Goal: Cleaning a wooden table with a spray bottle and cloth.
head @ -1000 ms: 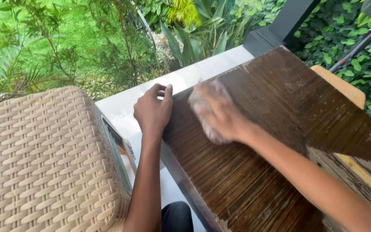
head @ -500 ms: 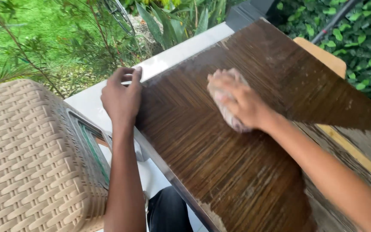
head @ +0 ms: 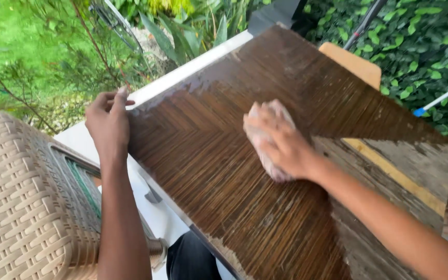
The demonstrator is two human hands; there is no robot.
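A wide wooden board with a fine herringbone grain fills most of the view, running from the lower middle up toward the top right; most of its face is dark brown and glossy, while a strip along its right and lower right side is pale, grey and dull, with a yellowish band across it. To the left of the board sits a beige woven wicker seat, and between the two a white ledge shows, continuing up along the board's far left edge. Green garden plants fill the top left, and a leafy hedge covers the top right, with a tan wooden piece poking out behind the board's upper edge. The left hand grips the board's left edge, fingers curled over it and thumb on top. The right hand lies flat on the middle of the board, fingers pressed down on a pale cloth bunched under the palm, right at the border between the dark area and the dull strip.
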